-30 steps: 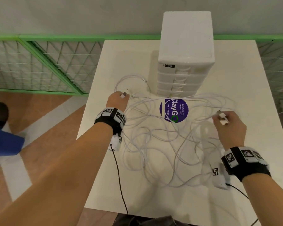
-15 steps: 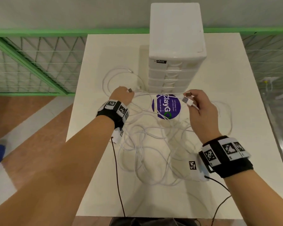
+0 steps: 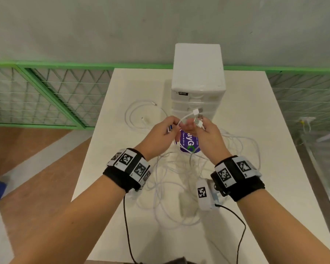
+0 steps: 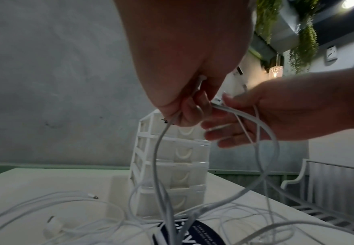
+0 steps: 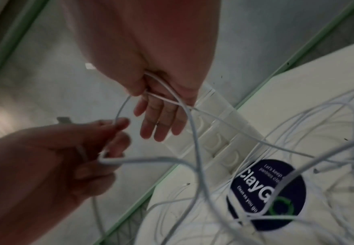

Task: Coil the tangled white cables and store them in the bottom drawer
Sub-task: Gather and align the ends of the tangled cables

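A tangle of white cables (image 3: 176, 180) lies on the white table (image 3: 255, 149) in front of a white drawer unit (image 3: 197, 73). All its drawers are closed, including the bottom drawer (image 4: 171, 202). Both hands are raised close together above the tangle. My left hand (image 3: 174, 126) grips a cable end whose strand hangs down to the pile (image 4: 157, 165). My right hand (image 3: 197, 124) pinches cable ends just behind their white plugs (image 3: 197, 112). In the right wrist view, strands (image 5: 192, 132) run from the right hand's fingers (image 5: 150, 86) down to the table.
A separate loop of white cable (image 3: 139, 115) lies at the back left of the table. A round purple sticker (image 3: 189, 143) sits under the cables before the drawers. A green mesh fence (image 3: 46, 96) runs behind and to the left. The table's edges are close on both sides.
Both hands have lifted off the table and come together in front of the drawers. The right hand swept left with its cable end, and the strands now hang from the hands.
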